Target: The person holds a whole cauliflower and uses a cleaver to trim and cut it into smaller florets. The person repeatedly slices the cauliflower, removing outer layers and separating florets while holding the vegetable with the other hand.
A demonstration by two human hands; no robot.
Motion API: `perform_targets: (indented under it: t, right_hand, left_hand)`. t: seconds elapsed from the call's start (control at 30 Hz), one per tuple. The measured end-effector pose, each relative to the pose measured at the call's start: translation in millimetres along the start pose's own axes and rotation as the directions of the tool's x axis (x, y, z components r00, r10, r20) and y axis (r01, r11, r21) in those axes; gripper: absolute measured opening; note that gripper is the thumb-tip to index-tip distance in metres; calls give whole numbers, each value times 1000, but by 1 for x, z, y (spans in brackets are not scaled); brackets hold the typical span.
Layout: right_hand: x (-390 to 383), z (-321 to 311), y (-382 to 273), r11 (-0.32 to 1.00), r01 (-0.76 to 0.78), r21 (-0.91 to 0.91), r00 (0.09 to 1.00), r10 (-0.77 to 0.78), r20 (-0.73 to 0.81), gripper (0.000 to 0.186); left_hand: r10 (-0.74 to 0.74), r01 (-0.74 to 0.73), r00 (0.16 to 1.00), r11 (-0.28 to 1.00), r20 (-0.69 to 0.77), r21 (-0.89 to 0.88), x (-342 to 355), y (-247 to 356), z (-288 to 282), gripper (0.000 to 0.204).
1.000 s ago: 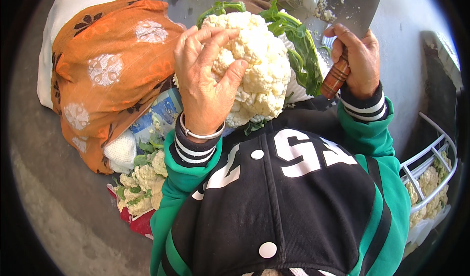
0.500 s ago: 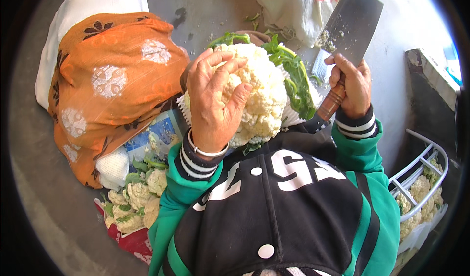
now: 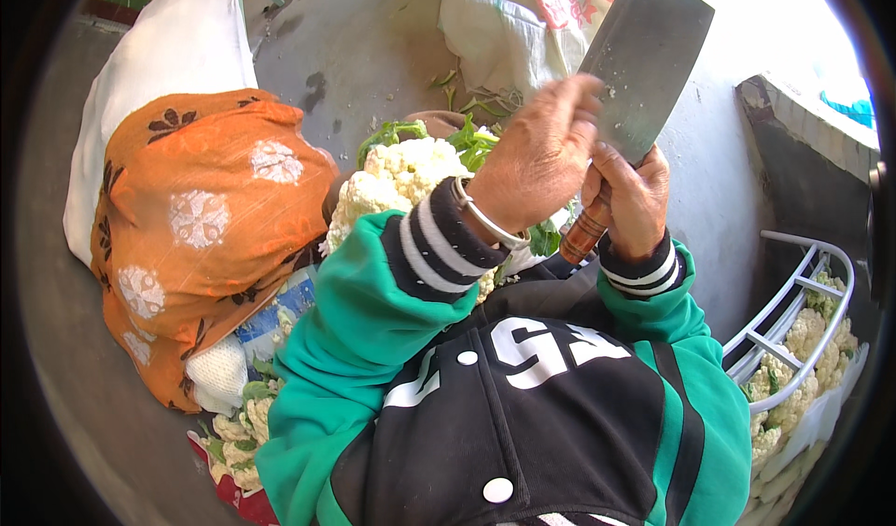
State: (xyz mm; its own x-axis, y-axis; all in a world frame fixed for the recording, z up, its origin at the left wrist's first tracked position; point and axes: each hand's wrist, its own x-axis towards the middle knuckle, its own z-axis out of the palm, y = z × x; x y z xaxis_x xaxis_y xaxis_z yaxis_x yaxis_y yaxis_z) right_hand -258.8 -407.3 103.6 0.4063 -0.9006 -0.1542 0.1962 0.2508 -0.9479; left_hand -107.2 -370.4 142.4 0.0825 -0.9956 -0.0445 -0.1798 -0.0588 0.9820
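Observation:
My right hand (image 3: 632, 195) is wrapped round the brown wooden handle of a cleaver (image 3: 644, 55), whose broad grey blade points up and away. Across in front of me reaches my left hand (image 3: 537, 157), its fingers stretched out along the lower left of the blade and slightly blurred. A few pale crumbs cling to the metal. A large cauliflower (image 3: 397, 176) with green leaves rests at my lap, partly covered by my left forearm and hand.
An orange patterned cloth (image 3: 219, 181) over a white sack lies at the left, with cauliflower pieces (image 3: 245, 437) below it. At the right, more florets (image 3: 807, 335) sit beside a white metal rack (image 3: 793, 358). A whitish sack (image 3: 504, 36) lies ahead, and a low ledge (image 3: 803, 115) at the right.
My left hand has left the cauliflower and swung right to the cleaver blade. Most of the crumbs on the blade are gone. The cleaver has shifted slightly left in view.

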Motion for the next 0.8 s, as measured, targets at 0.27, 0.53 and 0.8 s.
perform_targets:
  t: [0.27,0.53,0.8]
  right_hand:
    - [1,-2,1,993,-60,107,995,68,-73,9]
    - [-6,13,21,831,-351,432,932,266,245,8]
    - [-34,36,62,795,-430,427,903,376,207,24]
  left_hand:
    - [186,-151,963,971,-194,183,-18,1,-33,47]
    - [199,68,847,879,-493,472,-105,-21,-104,45]
    - [160,200,801,837,-577,510,-167,-92,-95,65]
